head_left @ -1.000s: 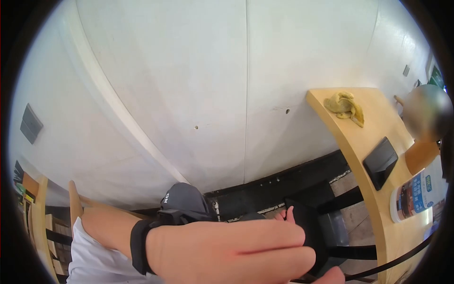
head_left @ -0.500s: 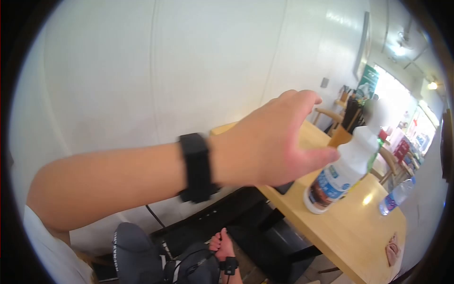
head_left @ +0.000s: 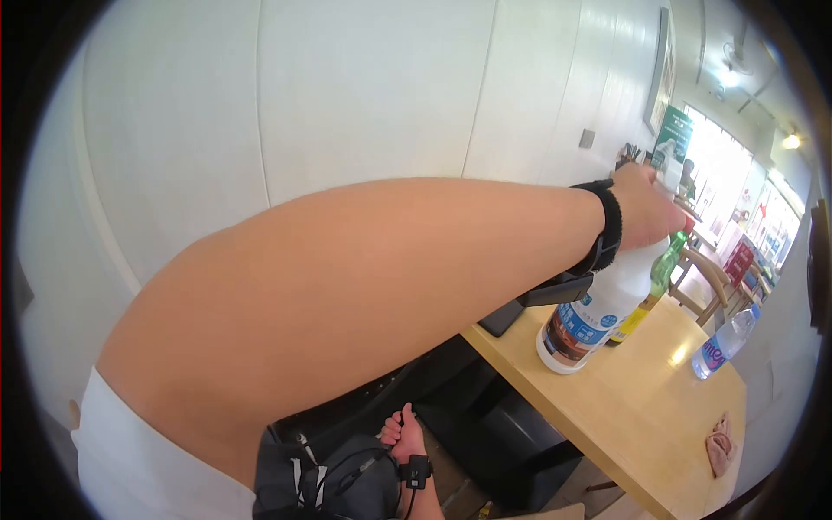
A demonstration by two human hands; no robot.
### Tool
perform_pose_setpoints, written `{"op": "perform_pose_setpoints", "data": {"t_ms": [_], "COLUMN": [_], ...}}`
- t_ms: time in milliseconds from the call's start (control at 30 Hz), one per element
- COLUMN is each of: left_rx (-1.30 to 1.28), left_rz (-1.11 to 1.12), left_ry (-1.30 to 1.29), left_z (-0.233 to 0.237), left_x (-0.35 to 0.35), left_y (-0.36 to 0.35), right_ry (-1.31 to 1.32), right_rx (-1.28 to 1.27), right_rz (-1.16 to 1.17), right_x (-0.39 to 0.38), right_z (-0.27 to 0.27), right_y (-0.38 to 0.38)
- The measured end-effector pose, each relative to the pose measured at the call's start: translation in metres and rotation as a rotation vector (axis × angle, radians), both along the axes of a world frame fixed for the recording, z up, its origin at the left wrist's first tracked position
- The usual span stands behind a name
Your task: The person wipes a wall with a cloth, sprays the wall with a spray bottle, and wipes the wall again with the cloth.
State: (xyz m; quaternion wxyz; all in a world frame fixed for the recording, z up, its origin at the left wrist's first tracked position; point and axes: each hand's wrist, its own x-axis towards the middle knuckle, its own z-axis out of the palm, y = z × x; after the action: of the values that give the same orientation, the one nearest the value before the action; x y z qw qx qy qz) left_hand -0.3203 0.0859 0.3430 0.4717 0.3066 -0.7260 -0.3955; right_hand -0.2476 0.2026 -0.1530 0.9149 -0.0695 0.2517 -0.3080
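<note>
My left hand (head_left: 646, 206) is wrapped around the neck of a white spray bottle (head_left: 598, 299), just under its trigger head. Its fingertips are mostly hidden. The bottle has a blue and brown label and stands on the wooden table (head_left: 641, 416). My right hand (head_left: 403, 433) is low by my lap, fingers curled closed, with nothing visible in it. Close behind the spray bottle stands a green glass bottle (head_left: 663, 269) with a red cap and yellow label. A black flat object (head_left: 503, 319) lies at the table edge beneath my left wrist.
A clear plastic bottle (head_left: 726, 345) stands at the table's far right side. A crumpled pink cloth (head_left: 719, 446) lies near the right edge. A white wall (head_left: 373, 95) runs along the left. Wooden chairs (head_left: 702, 277) are farther back. A grey-black bag (head_left: 329, 477) is by my lap.
My left hand has moved forward and right, from open beside the spray bottle to closed around its neck. The view has shifted slightly. My right hand stays curled by my lap.
</note>
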Motion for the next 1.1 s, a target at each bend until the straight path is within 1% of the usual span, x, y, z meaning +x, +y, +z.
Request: {"op": "perform_pose_setpoints", "data": {"t_ms": [33, 133, 200, 267, 333, 400, 467, 500, 533, 600, 667, 733, 800, 833, 900, 933, 1000, 1067, 1100], "left_rx": [0.01, 0.107, -0.004, -0.04, -0.055, -0.068, 0.014, 0.018, 0.019, 0.148, 0.208, 0.221, 0.289, 0.274, 0.268, 0.271, 0.334, 0.299, 0.281], "left_rz": [0.002, -0.122, 0.008, 0.06, 0.029, 0.183, 0.187, 0.232, 0.278, 0.414, 0.474, 0.432, 0.476, 0.501, 0.558, 0.54, 0.542, 0.532, 0.553], "left_ry": [-0.008, 0.26, 0.143, 0.172, 0.227, 0.312, 0.308, 0.231, 0.155, 0.141, 0.031, -0.07, -0.002, -0.022, -0.046, -0.026, 0.15, 0.178, 0.118], "left_z": [-0.001, -0.005, -0.012, -0.021, -0.03, -0.041, -0.058, -0.073, -0.091, -0.14, -0.189, -0.243, -0.284, -0.302, -0.332, -0.348, -0.384, -0.412, -0.419], "left_x": [0.003, 0.027, 0.07, 0.117, 0.165, 0.202, 0.24, 0.26, 0.277, 0.296, 0.309, 0.326, 0.32, 0.318, 0.316, 0.317, 0.32, 0.322, 0.32], "left_y": [0.004, 0.015, 0.036, 0.054, 0.087, 0.126, 0.16, 0.174, 0.186, 0.202, 0.204, 0.197, 0.193, 0.188, 0.176, 0.168, 0.159, 0.153, 0.152], "right_ry": [-0.008, -0.028, -0.032, 0.013, 0.005, 0.009, -0.025, 0.033, 0.03, 0.006, 0.012, 0.021, -0.008, -0.014, 0.016, 0.037, 0.03, 0.102, 0.089], "right_rx": [-0.002, -0.004, -0.006, -0.014, -0.013, -0.007, 0.054, 0.004, 0.015, 0.01, 0.011, 0.017, 0.015, 0.026, 0.025, 0.023, 0.004, 0.005, 0.025], "right_rz": [-0.003, 0.007, 0.01, 0.028, 0.008, -0.015, 0.029, -0.01, -0.016, 0.001, 0.01, 0.025, 0.059, 0.04, 0.075, 0.059, 0.113, 0.105, 0.126], "right_x": [0.001, 0.002, 0.002, 0.001, 0.002, -0.001, -0.002, -0.004, -0.003, -0.002, 0.001, 0.005, 0.006, 0.009, 0.009, 0.008, 0.017, 0.023, 0.024], "right_z": [0.0, -0.004, -0.007, -0.004, -0.006, -0.012, -0.024, -0.001, 0.003, 0.002, 0.005, 0.003, 0.0, 0.0, 0.002, 0.002, 0.003, 0.008, 0.007], "right_y": [-0.002, -0.008, -0.004, -0.002, -0.001, -0.001, -0.006, 0.0, 0.001, 0.001, 0.002, 0.004, 0.006, 0.008, 0.007, 0.006, 0.011, 0.011, 0.012]}}
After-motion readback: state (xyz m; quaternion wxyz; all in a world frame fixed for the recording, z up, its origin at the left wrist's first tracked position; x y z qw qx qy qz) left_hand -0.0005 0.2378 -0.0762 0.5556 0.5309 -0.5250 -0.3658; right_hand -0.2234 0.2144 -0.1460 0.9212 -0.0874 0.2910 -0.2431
